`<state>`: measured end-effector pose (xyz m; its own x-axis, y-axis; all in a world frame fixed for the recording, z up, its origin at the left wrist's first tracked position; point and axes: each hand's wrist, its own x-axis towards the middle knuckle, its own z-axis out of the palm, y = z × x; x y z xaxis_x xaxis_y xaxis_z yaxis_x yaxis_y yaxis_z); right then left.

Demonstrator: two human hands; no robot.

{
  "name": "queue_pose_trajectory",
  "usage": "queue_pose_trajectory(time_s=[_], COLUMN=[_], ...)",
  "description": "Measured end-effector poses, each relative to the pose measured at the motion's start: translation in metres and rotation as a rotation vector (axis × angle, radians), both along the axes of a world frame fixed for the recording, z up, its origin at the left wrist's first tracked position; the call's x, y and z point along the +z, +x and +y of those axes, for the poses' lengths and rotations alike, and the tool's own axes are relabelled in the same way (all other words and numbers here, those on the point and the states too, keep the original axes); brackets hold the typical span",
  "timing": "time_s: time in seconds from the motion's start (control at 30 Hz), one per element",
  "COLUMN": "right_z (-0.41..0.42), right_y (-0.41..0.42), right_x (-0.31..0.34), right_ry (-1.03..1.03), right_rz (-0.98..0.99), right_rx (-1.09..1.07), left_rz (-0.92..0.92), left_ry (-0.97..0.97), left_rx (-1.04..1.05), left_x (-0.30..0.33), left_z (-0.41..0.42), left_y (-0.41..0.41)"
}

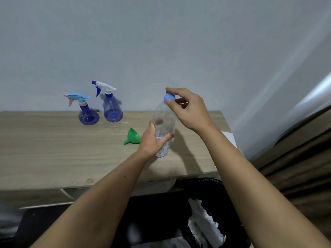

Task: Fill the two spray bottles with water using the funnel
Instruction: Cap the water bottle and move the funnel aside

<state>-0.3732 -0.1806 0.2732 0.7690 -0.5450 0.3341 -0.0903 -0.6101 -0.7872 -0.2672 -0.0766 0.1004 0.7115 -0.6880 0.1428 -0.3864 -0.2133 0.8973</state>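
Holding a clear water bottle (164, 129) tilted above the wooden table (53, 149), the person looks about to take off its blue cap (169, 98), and the risks start there. The bottle appears thin-walled and roughly half full, so I judge that a hard squeeze as the cap comes free could push water out over the table; a loosened cap could also slip and drop toward the black-lined bin (206, 212) at six o'clock. The left hand (152, 140) is wrapped around the bottle's lower body, fingers curled around it and thumb across the front. The right hand (189, 110) pinches the cap between thumb and fingertips, the other fingers loosely spread. The green funnel (132, 136) lies on its side on the table just at nine o'clock of the left hand, touched by neither hand. Both spray bottles stand well off at ten o'clock near the wall, the round one with a light-blue and pink trigger (88, 115) beside the taller one with a white trigger (112, 108), both with spray heads on and seemingly unfilled.
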Motion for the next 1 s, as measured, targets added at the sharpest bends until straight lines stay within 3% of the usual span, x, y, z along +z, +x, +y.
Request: queue_pose_trajectory(time_s=[0.47, 1.0], right_z=[0.010, 0.020], right_y=[-0.001, -0.001], right_x=[-0.012, -0.015], right_ry=[-0.130, -0.019], right_rz=[-0.022, -0.077], right_rx=[-0.196, -0.201], left_rz=[0.017, -0.005], left_ry=[0.014, 0.072], left_rx=[-0.037, -0.150], left_x=[0.000, 0.016], left_z=[-0.001, 0.006], left_y=[-0.005, 0.007])
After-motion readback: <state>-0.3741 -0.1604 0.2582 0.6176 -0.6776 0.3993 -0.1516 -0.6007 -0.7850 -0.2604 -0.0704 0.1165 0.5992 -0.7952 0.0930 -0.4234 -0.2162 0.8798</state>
